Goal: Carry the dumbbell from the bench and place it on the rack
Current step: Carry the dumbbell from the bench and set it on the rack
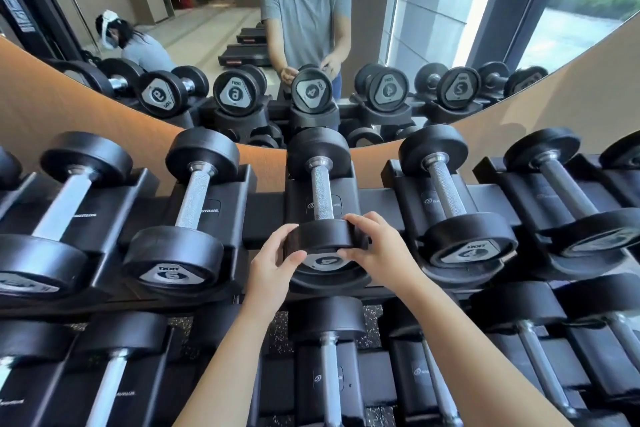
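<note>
A black dumbbell [321,191] with a knurled steel handle and a "4" on its end cap lies in the middle cradle of the rack's [263,218] upper tier. My left hand [277,260] grips the left side of its near head. From the right, my right hand [377,246] holds the same head, fingers curled over its top edge. The far head rests in the cradle against the wall below the mirror.
Other dumbbells fill the neighbouring cradles, a "6" [180,253] to the left and another "4" [464,239] to the right. A lower tier [329,357] holds more dumbbells. A large mirror [433,10] behind the rack reflects a person standing and another crouching.
</note>
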Demonstrator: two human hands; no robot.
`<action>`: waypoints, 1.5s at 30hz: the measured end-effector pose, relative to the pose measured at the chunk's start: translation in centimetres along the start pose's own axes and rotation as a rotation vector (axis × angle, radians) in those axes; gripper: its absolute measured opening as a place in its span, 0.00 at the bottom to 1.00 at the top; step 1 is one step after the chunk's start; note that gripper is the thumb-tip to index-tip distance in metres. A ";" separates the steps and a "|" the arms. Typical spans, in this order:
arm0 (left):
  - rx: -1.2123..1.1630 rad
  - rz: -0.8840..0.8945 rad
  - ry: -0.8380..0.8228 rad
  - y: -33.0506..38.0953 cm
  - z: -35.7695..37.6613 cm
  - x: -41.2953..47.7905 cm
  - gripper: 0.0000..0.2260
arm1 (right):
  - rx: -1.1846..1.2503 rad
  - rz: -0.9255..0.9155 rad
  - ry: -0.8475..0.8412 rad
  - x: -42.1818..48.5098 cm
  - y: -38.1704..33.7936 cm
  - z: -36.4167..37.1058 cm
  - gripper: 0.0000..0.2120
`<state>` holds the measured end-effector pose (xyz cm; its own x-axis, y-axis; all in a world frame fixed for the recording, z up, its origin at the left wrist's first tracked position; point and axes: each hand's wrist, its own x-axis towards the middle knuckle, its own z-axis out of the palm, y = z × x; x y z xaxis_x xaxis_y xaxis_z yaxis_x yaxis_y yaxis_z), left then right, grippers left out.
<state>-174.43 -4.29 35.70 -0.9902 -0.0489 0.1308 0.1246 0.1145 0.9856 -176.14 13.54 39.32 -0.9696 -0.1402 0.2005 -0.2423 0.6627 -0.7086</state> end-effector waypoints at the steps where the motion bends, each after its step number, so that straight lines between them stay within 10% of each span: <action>1: -0.075 -0.027 -0.011 -0.1 0.0 -0.2 0.18 | -0.047 -0.016 -0.008 0.1 -0.4 0.0 0.24; 6: -0.203 -0.071 -0.023 -0.3 0.1 -0.5 0.17 | -0.156 -0.049 -0.030 0.2 -1.7 -0.1 0.23; 22: 0.561 0.348 -0.009 2.9 1.1 0.4 0.18 | 0.457 0.088 -0.120 -0.6 2.9 0.4 0.24; 45: -0.115 -0.005 -0.050 -0.5 -0.2 -0.2 0.18 | -0.241 -0.109 -0.101 0.6 -1.2 0.4 0.24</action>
<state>-174.25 -4.52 35.23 -0.9923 0.0004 0.1235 0.1235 0.0000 0.9923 -176.43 12.38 39.97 -0.9396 -0.2850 0.1895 -0.3422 0.7936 -0.5031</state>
